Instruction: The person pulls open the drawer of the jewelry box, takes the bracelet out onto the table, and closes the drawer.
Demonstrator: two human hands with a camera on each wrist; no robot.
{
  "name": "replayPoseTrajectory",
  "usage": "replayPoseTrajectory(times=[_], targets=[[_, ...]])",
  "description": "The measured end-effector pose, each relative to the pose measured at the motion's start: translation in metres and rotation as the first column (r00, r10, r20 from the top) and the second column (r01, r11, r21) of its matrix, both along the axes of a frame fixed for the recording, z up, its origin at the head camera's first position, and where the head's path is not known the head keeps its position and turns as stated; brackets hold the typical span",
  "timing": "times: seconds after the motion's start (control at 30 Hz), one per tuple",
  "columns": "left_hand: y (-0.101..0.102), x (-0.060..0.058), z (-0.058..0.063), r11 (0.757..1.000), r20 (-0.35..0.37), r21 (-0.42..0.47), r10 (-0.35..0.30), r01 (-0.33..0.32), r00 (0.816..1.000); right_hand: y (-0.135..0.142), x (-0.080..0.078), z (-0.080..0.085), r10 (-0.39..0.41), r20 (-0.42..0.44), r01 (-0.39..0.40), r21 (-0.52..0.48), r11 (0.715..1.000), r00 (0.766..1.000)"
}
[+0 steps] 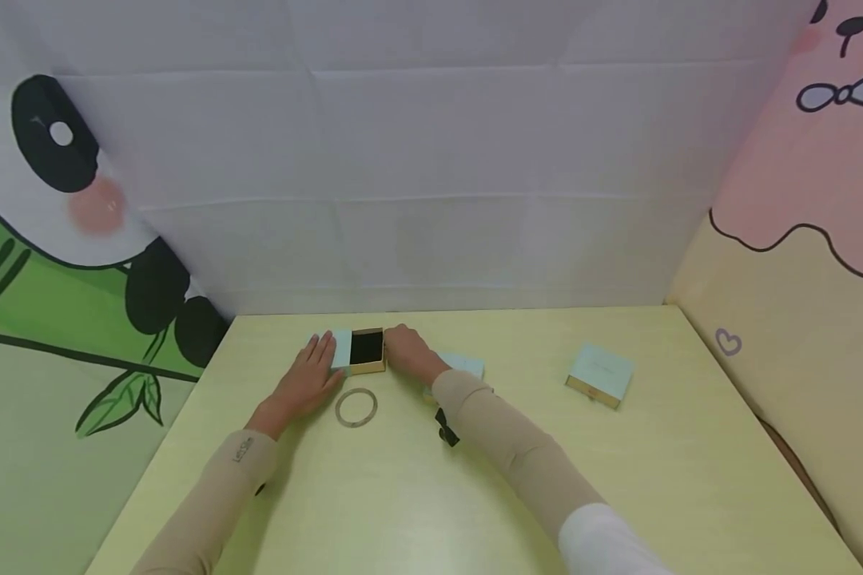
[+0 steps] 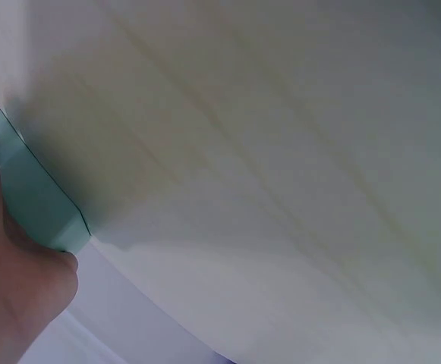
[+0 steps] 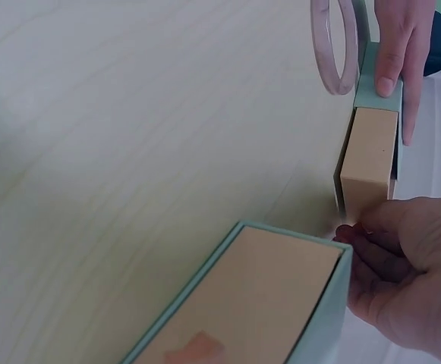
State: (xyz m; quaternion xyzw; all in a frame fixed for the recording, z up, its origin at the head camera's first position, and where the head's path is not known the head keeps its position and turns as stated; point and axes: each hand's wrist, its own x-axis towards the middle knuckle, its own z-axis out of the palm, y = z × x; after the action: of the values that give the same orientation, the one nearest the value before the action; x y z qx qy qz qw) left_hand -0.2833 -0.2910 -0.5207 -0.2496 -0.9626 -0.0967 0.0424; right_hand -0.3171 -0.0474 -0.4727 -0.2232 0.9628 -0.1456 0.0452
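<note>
A pale teal drawer-style gift box [image 1: 341, 351] lies at the back left of the table, its inner drawer [image 1: 367, 348] partly out to the right and showing a black lining. My left hand [image 1: 308, 382] holds the teal sleeve, fingers laid over the top and thumb against the near side. At the drawer's right end is my right hand [image 1: 411, 351]; in the right wrist view its thumb and fingertips pinch at the tan drawer [image 3: 370, 152] end. Exactly what they grasp is partly hidden. Just in front of the box lies a pale round bangle [image 1: 338, 408].
A second teal box [image 1: 467, 365] lies partly under my right forearm. Further right rests a closed teal box [image 1: 601, 370] with a gold-coloured side. A white cloth backdrop [image 1: 431, 176] stands behind the table, and printed panels flank it left and right.
</note>
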Motion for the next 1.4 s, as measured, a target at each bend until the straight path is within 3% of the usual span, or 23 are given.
replayPoseTrajectory(times=[0.17,0.33,0.8,1.2,1.4], targets=[[-0.002,-0.002,-0.004,1.0,0.009,-0.006,0.008,-0.008,1.0,-0.009,-0.005,-0.001,0.022,-0.02,-0.021,0.049,0.999,1.0],[0.0,0.001,0.0,1.0,0.002,0.026,-0.001,0.001,1.0,-0.019,-0.008,-0.001,0.033,-0.021,-0.031,0.081,0.996,0.999],[0.004,0.002,0.006,0.999,0.008,0.043,0.007,-0.008,1.0,-0.042,-0.004,0.004,0.045,-0.033,-0.045,0.026,0.999,0.998],[0.005,0.003,0.007,1.0,0.035,0.018,0.015,-0.016,0.999,-0.056,0.001,0.0,0.037,0.026,-0.037,0.004,0.999,0.999],[0.003,0.004,0.009,1.0,0.042,0.007,0.019,-0.02,0.999,-0.045,0.002,0.007,0.123,0.044,-0.122,-0.021,0.992,0.991]])
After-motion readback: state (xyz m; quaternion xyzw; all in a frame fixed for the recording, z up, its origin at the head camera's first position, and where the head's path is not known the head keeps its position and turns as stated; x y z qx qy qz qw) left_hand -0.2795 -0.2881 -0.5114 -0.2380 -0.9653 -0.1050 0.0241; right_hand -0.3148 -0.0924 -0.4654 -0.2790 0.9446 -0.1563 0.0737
